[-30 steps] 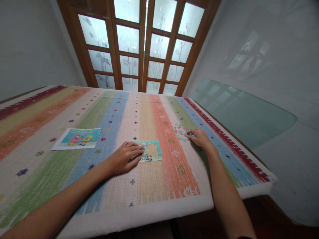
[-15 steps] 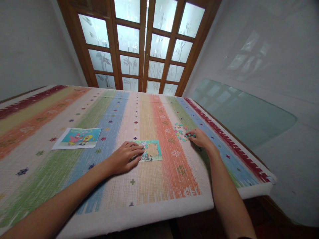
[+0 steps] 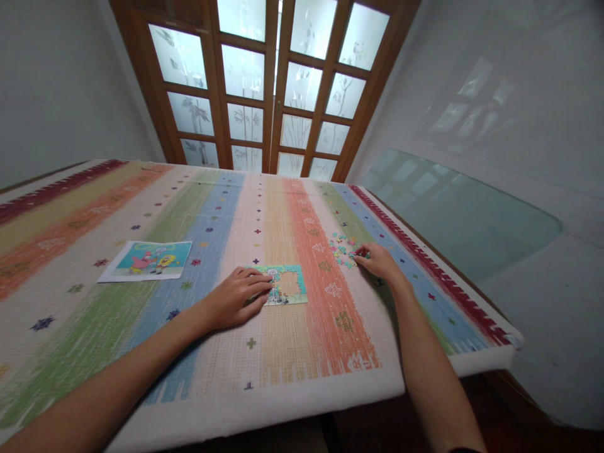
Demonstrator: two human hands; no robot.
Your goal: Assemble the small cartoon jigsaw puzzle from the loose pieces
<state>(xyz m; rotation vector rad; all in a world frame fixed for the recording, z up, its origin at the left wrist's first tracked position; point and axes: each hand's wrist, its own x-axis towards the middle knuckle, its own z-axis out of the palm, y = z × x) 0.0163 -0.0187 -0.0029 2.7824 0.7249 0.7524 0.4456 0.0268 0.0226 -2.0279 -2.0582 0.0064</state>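
Note:
A small, partly built jigsaw puzzle (image 3: 287,284) with a teal border and an unfilled middle lies on the striped cloth. My left hand (image 3: 236,299) rests flat on the puzzle's left edge, fingers stretched out. Right of it, a loose heap of puzzle pieces (image 3: 340,246) is scattered on the cloth. My right hand (image 3: 377,260) sits at the heap's right side, its fingertips pinched on a piece among the heap.
A printed cartoon picture sheet (image 3: 150,260) lies at the left of the table (image 3: 302,384). Wooden doors with frosted glass panes (image 3: 268,88) stand behind. A glass-topped surface (image 3: 453,214) lies to the right, beyond the table's edge.
The right hand's fingers shifted slightly among the loose pieces. The left hand stayed on the puzzle.

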